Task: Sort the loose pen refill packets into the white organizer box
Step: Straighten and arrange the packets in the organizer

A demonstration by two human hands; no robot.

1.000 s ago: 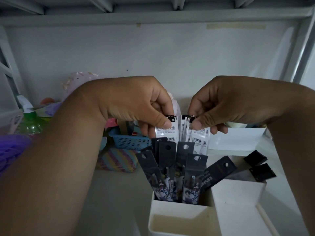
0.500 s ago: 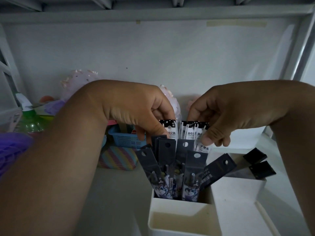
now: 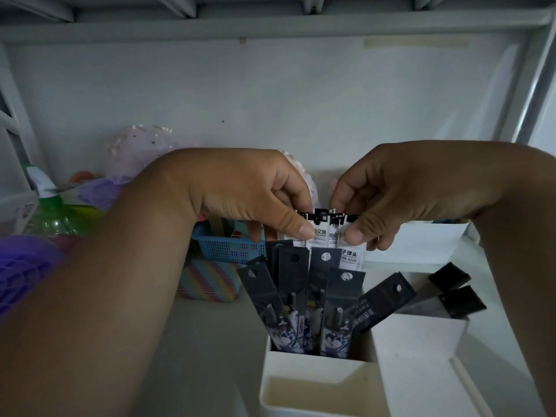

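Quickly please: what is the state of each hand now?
Left hand: closed, pinching the white refill packets.
Right hand: closed, pinching the same white refill packets.

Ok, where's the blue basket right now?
In the head view, the blue basket sits left of centre, behind the striped pouch and just under the left hand.

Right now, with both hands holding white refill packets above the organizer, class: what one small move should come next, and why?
Probably lower the white packets straight down. The left hand and right hand both pinch their tops above the white organizer box, just behind the dark packets already standing upright in a compartment.
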